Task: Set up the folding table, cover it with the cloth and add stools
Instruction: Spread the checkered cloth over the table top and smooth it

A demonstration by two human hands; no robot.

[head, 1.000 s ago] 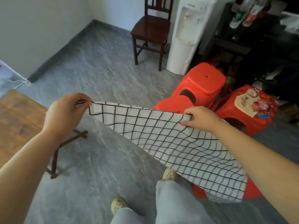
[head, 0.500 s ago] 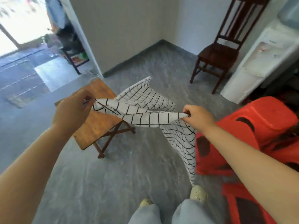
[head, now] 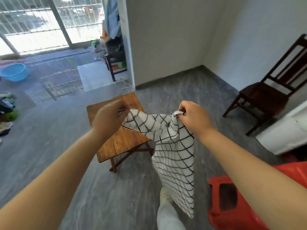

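A low wooden folding table (head: pixel 123 141) stands unfolded on the grey floor ahead of me. Above its near right side I hold a white cloth with a black grid (head: pixel 174 156). My left hand (head: pixel 108 118) pinches one top corner, and my right hand (head: pixel 192 116) pinches the other. The cloth sags between my hands and hangs down past the table's right edge toward my feet. A red plastic stool (head: pixel 232 205) lies on its side at the lower right, partly hidden by my right forearm.
A dark wooden chair (head: pixel 269 95) stands at the right wall, with a white appliance (head: pixel 285 135) beside it. A white wall corner (head: pixel 131 63) juts out behind the table. To the far left are a blue basin (head: pixel 14 71), scattered items and a barred doorway.
My view has swung left toward the table. My hands have come closer together above it, and the cloth has gone from stretched flat to bunched and hanging.
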